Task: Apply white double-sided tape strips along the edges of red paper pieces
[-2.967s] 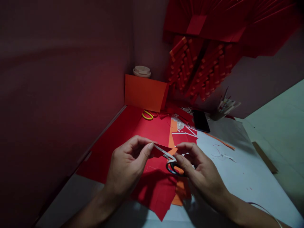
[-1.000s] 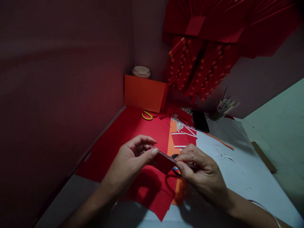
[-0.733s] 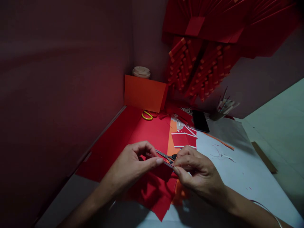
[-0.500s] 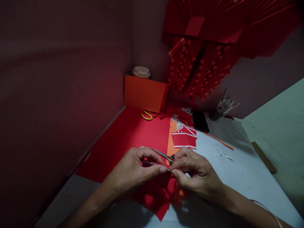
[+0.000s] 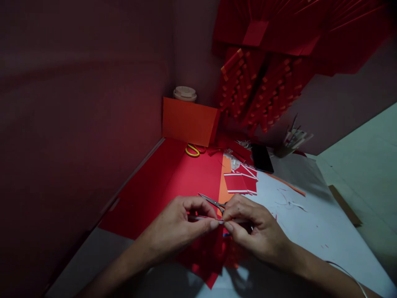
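Observation:
Close together over the near part of the table, my left hand (image 5: 178, 223) and my right hand (image 5: 256, 225) pinch a thin red-and-white paper strip (image 5: 198, 217) between thumbs and fingers. The strip runs sideways, and its right part is mostly hidden by my right hand. Just behind the fingertips lies a pair of scissors (image 5: 212, 201) with dark handles, partly covered by my right hand. Beneath my hands are red paper sheets (image 5: 198, 178) and an orange sheet (image 5: 226, 188). Cut red paper pieces with white edge strips (image 5: 236, 183) rest beyond my right hand.
A folded orange card (image 5: 189, 122) stands before a lidded cup (image 5: 185, 93). Yellow-handled scissors (image 5: 192, 150), a phone (image 5: 262, 158) and a pen holder (image 5: 285, 147) are at the back. Red paper rolls (image 5: 238, 87) hang on the wall. Scraps (image 5: 290, 203) lie on the white tabletop (image 5: 310, 231).
Both hands have shifted slightly down in the view, still pinching the strip. More of the strip shows inside my left hand. The things on the table have stayed in place.

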`<state>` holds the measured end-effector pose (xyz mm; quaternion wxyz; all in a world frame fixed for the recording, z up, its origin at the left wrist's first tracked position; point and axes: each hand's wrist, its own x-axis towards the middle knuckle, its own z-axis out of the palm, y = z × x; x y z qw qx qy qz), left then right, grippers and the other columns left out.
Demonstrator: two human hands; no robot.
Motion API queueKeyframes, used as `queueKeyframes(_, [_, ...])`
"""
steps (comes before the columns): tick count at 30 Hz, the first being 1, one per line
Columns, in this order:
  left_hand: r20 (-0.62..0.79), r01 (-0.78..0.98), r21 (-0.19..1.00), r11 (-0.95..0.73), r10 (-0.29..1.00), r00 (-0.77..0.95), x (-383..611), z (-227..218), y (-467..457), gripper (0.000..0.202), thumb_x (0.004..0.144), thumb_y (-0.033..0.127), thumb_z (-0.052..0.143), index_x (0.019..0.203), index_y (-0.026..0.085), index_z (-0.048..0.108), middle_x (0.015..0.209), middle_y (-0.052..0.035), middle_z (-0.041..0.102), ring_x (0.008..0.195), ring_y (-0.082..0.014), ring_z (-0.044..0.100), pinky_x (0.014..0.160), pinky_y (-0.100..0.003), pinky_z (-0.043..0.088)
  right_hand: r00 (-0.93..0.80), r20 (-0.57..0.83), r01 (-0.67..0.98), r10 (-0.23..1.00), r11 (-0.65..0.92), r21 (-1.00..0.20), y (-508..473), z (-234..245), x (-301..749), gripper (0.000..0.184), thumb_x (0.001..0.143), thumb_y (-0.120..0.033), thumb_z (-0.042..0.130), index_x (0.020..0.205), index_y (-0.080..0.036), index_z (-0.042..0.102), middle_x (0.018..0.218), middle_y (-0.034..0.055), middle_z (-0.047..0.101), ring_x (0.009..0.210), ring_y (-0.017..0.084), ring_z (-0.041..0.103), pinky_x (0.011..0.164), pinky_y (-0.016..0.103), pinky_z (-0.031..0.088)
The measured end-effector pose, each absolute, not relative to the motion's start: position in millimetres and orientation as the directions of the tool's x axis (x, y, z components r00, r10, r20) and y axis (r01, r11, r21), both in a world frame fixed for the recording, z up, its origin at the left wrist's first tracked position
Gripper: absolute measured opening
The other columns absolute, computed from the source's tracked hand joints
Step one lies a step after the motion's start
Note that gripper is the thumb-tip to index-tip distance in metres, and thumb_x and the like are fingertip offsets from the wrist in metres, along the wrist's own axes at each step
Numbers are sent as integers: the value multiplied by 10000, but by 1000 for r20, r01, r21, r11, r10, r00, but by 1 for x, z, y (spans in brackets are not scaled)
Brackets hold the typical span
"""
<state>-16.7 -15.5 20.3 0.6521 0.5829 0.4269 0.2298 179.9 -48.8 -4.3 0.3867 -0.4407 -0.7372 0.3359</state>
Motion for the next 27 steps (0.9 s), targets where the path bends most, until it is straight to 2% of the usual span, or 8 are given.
queueKeyframes(2, [-263, 155, 965, 213, 815, 517, -17, 19, -16, 86, 747, 258, 657, 710, 184, 679, 687, -8, 653, 617, -135, 576, 576, -232, 430, -305, 248, 404, 920, 361, -841, -49, -3, 180, 128, 811, -113, 568, 801, -188, 671, 752, 19, 587, 664, 135, 557, 582, 248, 432])
queueKeyframes(8, [-248, -2, 957, 289, 824, 510, -20, 16, -14, 99, 720, 246, 717, 658, 185, 670, 1056, -101, 691, 965, -249, 646, 857, -348, 483, -312, 139, 448, 940, 275, -851, -48, 0, 182, 162, 865, -199, 573, 939, -208, 717, 765, 27, 607, 647, 138, 552, 560, 253, 421])
queueKeyframes(12, [-287, -53, 927, 371, 796, 533, -23, 16, -14, 119, 719, 247, 727, 646, 187, 655, 1054, -88, 710, 945, -233, 660, 838, -321, 480, -308, 146, 451, 940, 279, -848, -47, 1, 186, 194, 895, -227, 556, 1004, -203, 715, 765, 30, 626, 633, 136, 549, 573, 263, 429])
queueKeyframes(17, [-350, -97, 878, 468, 768, 536, -22, 19, -14, 119, 704, 226, 733, 643, 181, 642, 987, -76, 734, 701, -139, 636, 638, -238, 451, -300, 253, 420, 920, 365, -831, -48, 0, 185, 198, 902, -193, 554, 1009, -217, 719, 748, 31, 640, 651, 145, 563, 565, 264, 426])
queueKeyframes(19, [-358, -111, 871, 479, 772, 525, -21, 20, -14, 137, 691, 231, 742, 630, 179, 631, 997, -81, 735, 676, -135, 629, 605, -233, 442, -308, 310, 414, 900, 420, -808, -48, -1, 185, 194, 902, -180, 556, 1017, -222, 707, 778, 33, 653, 680, 149, 576, 584, 268, 441])
queueKeyframes(21, [-352, -104, 878, 466, 778, 520, -22, 20, -13, 141, 697, 238, 740, 634, 180, 628, 1048, -89, 727, 753, -168, 657, 648, -255, 460, -271, 370, 434, 889, 456, -777, -46, 0, 187, 194, 900, -183, 561, 1050, -225, 677, 872, 45, 662, 776, 165, 600, 669, 289, 473])
queueKeyframes(24, [-307, -101, 914, 393, 831, 465, -25, 19, -10, 136, 720, 246, 728, 656, 177, 631, 1101, -97, 715, 935, -229, 667, 787, -304, 465, -132, 423, 573, 897, 417, -706, -41, 2, 196, 186, 914, -200, 533, 1073, -217, 628, 987, 65, 645, 913, 190, 600, 803, 330, 470])
queueKeyframes(27, [-263, -109, 940, 323, 890, 372, -28, 18, -7, 150, 736, 277, 719, 680, 174, 624, 1138, -101, 704, 1014, -264, 649, 864, -348, 444, -177, 289, 740, 941, 321, -591, -35, -4, 207, 167, 915, -195, 503, 1047, -204, 606, 954, 70, 644, 858, 199, 604, 763, 336, 467])
